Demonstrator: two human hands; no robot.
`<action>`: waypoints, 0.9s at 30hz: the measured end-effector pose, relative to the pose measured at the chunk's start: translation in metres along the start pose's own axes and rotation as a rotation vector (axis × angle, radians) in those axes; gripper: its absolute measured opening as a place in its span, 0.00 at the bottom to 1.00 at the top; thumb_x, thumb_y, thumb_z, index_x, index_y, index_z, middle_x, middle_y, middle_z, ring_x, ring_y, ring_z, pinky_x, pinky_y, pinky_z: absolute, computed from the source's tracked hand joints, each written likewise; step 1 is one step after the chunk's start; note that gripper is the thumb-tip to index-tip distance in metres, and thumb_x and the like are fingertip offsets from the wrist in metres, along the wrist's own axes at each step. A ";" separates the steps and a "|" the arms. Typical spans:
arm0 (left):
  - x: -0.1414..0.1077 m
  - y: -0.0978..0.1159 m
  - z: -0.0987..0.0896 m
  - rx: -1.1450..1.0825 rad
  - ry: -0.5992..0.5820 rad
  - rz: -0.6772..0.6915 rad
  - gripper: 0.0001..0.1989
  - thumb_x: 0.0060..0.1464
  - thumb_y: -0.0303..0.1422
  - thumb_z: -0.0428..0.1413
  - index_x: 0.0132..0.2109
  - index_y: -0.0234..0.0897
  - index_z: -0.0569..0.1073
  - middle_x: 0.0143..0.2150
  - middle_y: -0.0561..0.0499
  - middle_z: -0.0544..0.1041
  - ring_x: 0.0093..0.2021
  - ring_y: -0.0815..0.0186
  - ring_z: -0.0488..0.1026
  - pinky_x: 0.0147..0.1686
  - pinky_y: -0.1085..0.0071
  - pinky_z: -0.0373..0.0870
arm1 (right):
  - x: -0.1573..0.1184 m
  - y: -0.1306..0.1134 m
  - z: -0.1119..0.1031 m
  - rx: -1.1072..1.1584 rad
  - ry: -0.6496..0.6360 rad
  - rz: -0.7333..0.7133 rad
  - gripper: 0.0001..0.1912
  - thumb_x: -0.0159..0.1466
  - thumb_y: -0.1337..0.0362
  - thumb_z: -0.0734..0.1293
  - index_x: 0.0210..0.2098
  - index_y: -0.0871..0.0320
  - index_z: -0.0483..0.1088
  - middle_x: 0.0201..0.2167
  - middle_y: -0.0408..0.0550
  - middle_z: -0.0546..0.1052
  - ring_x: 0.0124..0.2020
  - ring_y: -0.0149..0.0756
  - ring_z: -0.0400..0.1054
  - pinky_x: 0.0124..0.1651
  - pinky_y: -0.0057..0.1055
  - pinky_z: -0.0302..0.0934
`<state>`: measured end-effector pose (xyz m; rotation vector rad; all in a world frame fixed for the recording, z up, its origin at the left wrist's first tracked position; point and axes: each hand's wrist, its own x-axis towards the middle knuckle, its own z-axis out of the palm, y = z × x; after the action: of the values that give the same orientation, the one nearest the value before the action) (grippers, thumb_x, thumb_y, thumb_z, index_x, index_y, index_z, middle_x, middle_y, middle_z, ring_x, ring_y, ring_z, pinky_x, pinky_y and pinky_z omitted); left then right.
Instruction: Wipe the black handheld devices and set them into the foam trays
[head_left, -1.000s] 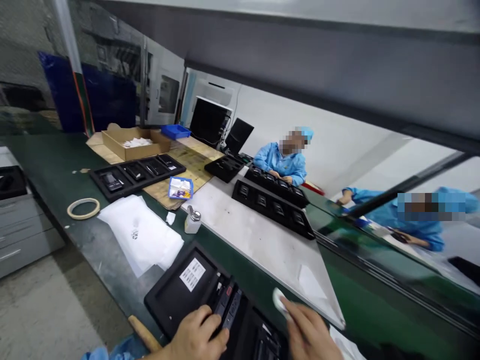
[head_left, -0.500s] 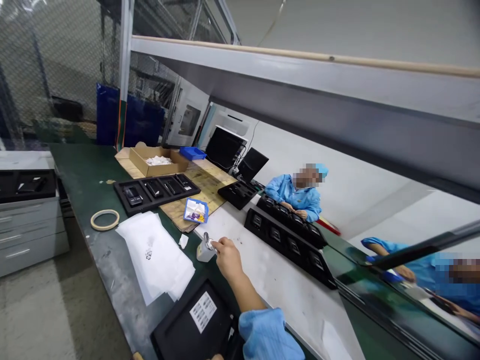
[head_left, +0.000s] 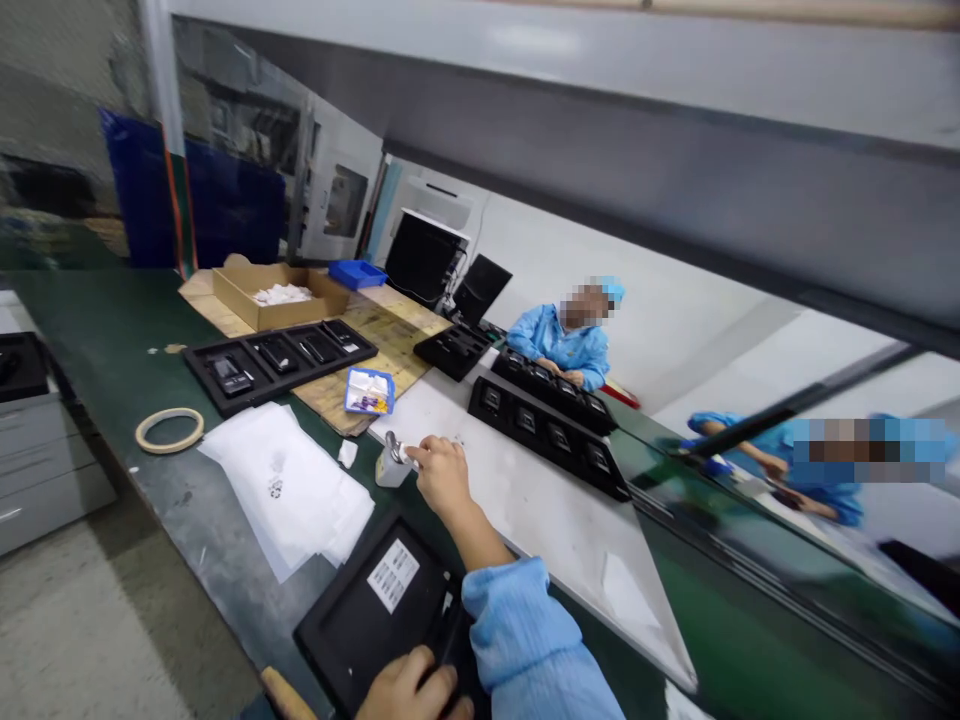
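My right hand (head_left: 442, 480) reaches out to a small white bottle (head_left: 392, 467) with a metal top. The thumb and index finger are pinched together at the bottle's top; whatever is between them is too small to make out. At the bottom edge my left hand (head_left: 409, 690) curls its fingers over a black tray (head_left: 345, 620), beside a dark item whose shape is lost against the tray. A white label sheet (head_left: 394, 575) with printed codes lies on the tray. Next to the bottle are a scrap of white tissue (head_left: 347, 453) and a stack of white sheets (head_left: 289, 480).
A tape roll (head_left: 169, 431) lies near the left table edge. Beyond are a black tray of devices (head_left: 281, 360), a blue box of small parts (head_left: 369, 391) and a cardboard box (head_left: 255, 310). More black trays (head_left: 547, 430) stand near two co-workers in blue. A shelf (head_left: 600, 120) hangs overhead.
The view has shifted, so more of my left hand shows over the black tray. My right hand stays at the bottle's top.
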<state>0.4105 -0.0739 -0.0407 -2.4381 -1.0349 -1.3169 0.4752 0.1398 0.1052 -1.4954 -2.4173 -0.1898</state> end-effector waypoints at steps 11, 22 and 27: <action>0.017 -0.002 -0.041 -0.156 -0.203 -0.002 0.17 0.58 0.22 0.50 0.51 0.39 0.77 0.50 0.43 0.77 0.51 0.55 0.71 0.48 0.60 0.75 | -0.239 0.036 -0.051 0.140 0.249 0.008 0.20 0.67 0.76 0.59 0.48 0.50 0.75 0.39 0.48 0.72 0.40 0.37 0.65 0.46 0.39 0.59; 0.021 0.001 -0.040 -0.168 -0.201 0.010 0.16 0.60 0.22 0.52 0.49 0.38 0.79 0.49 0.43 0.78 0.49 0.54 0.72 0.47 0.59 0.76 | -0.274 0.002 -0.022 0.127 0.212 0.050 0.19 0.67 0.75 0.59 0.47 0.50 0.75 0.38 0.46 0.75 0.37 0.34 0.64 0.55 0.46 0.53; 0.021 0.000 -0.041 -0.165 -0.219 0.006 0.16 0.60 0.22 0.51 0.49 0.38 0.79 0.50 0.42 0.78 0.49 0.54 0.72 0.48 0.59 0.76 | -0.272 0.008 -0.021 0.147 0.254 0.028 0.20 0.66 0.77 0.60 0.46 0.50 0.76 0.38 0.46 0.75 0.37 0.34 0.64 0.56 0.46 0.53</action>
<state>0.3910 -0.0818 0.0000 -2.7566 -1.0026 -1.1978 0.5996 -0.0942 0.0398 -1.3510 -2.1598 -0.1800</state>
